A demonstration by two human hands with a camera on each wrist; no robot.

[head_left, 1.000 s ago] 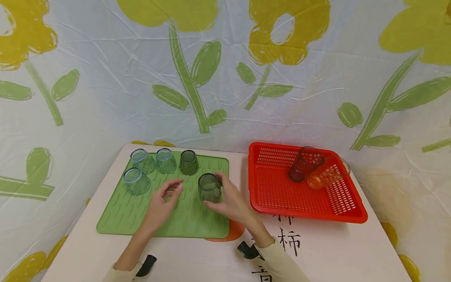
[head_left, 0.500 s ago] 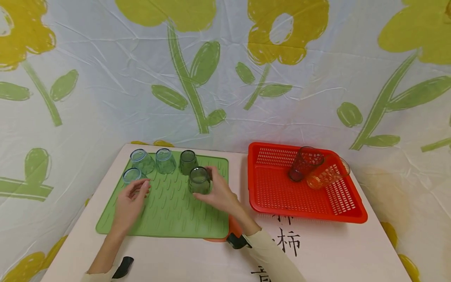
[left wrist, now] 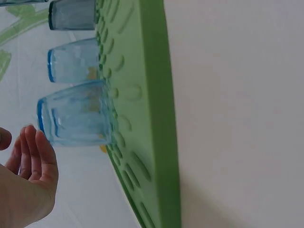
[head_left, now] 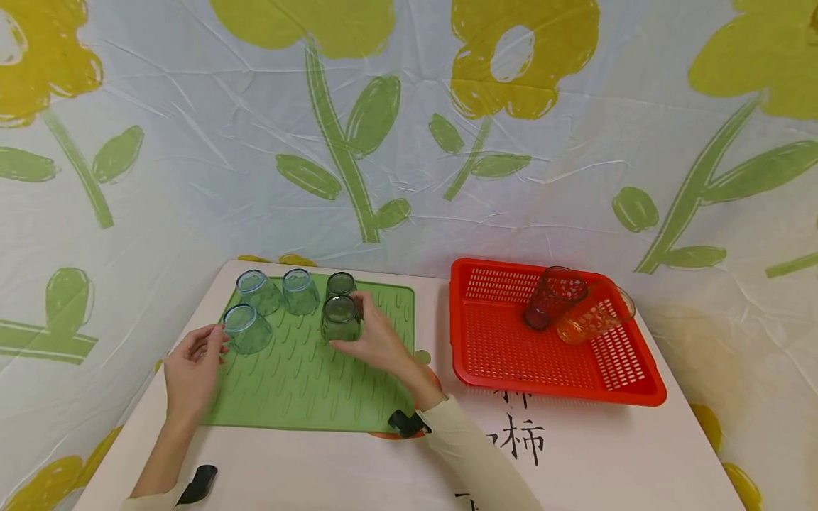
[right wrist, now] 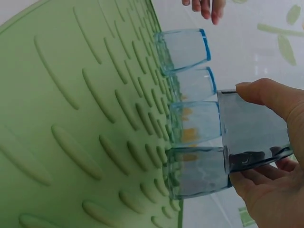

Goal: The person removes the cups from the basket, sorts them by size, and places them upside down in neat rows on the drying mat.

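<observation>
My right hand (head_left: 378,335) grips a smoky grey glass tumbler (head_left: 341,323) between thumb and fingers. In the right wrist view this tumbler (right wrist: 254,126) is raised off the green mat (right wrist: 71,142). Just behind it, a second grey tumbler (head_left: 341,282) stands on the mat, partly hidden in the head view. Three pale blue tumblers stand at the mat's left: one at the front (head_left: 248,331), one behind it (head_left: 258,291), another to the right (head_left: 301,292). My left hand (head_left: 193,369), fingers loosely bent, is beside the front blue tumbler, fingertips close to its rim.
A red plastic basket (head_left: 524,383) stands on the table (head_left: 332,468) to the right of the mat. A dark reddish glass (head_left: 553,297) and an orange-tinted glass (head_left: 591,316) lean inside it. Behind the table hangs a flower-print cloth (head_left: 255,106).
My right hand has carried the grey tumbler leftward and back, toward the other grey tumbler. My left hand has moved left across the mat to the front blue tumbler's left side.
</observation>
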